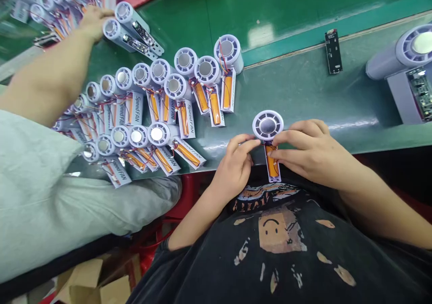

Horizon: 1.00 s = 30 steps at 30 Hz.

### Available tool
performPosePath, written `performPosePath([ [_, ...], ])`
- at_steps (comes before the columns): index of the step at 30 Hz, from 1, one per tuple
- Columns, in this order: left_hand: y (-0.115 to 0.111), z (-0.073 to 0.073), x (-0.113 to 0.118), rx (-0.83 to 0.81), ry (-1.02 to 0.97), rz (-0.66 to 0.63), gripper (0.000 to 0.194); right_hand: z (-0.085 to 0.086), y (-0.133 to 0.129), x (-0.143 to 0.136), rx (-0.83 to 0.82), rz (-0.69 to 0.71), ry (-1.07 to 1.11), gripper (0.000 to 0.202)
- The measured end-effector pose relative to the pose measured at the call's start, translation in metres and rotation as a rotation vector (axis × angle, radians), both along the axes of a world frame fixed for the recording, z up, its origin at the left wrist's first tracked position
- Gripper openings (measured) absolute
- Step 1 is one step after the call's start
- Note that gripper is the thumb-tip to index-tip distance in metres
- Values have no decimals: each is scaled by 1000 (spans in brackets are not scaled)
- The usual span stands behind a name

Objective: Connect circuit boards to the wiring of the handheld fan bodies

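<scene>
A lilac handheld fan point(268, 125) is between my two hands at the table's front edge, its round head away from me and its open handle toward me. An orange battery point(272, 161) lies in the handle, with thin wires beside it. My left hand point(238, 160) has its fingers bent against the left side, at the joint of head and handle. From the right, my right hand point(305, 151) grips the fan, thumb and fingers at the battery and the neck. Exactly what the fingertips pinch is hidden.
Several similar fans point(160, 72) with open handles crowd the table on the left. A co-worker's arm point(57, 65) reaches over them toward two fans with circuit boards point(130, 29). A dark circuit board point(333, 51) lies at the back, and another fan point(388, 63) stands far right.
</scene>
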<state>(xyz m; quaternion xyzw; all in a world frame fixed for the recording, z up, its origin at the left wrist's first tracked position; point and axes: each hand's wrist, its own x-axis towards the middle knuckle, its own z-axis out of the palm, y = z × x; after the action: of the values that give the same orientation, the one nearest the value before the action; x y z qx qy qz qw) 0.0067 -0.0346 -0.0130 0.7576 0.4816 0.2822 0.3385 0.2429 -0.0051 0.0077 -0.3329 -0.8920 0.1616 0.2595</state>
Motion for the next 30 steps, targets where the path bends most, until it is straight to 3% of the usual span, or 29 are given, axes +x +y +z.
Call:
performPosePath([
  [2, -2, -2, 1, -100, -109, 40, 51, -3, 1, -3, 41, -32, 8, 15],
  [5, -5, -2, 4, -285, -275, 55, 49, -8, 2, -9, -69, 16, 174, 15],
  [7, -6, 0, 6, -325, -363, 61, 40, -9, 2, -13, -137, 36, 261, 16],
  [11, -8, 5, 9, -255, -370, 59, 17, -5, -4, -23, -107, -95, 163, 17],
  [15, -6, 7, 11, -85, -241, 59, 7, 0, -9, -28, 9, -132, -3, 24],
  [18, -3, 8, 12, -14, -183, 46, 6, -1, -10, -29, 15, -165, 26, 20],
  [25, -4, 8, 15, -101, -209, 111, 14, -12, -15, -34, 160, -259, 155, 9],
  [30, -9, 1, 17, -225, -436, 140, 11, -15, -15, -36, 185, -299, 179, 6],
])
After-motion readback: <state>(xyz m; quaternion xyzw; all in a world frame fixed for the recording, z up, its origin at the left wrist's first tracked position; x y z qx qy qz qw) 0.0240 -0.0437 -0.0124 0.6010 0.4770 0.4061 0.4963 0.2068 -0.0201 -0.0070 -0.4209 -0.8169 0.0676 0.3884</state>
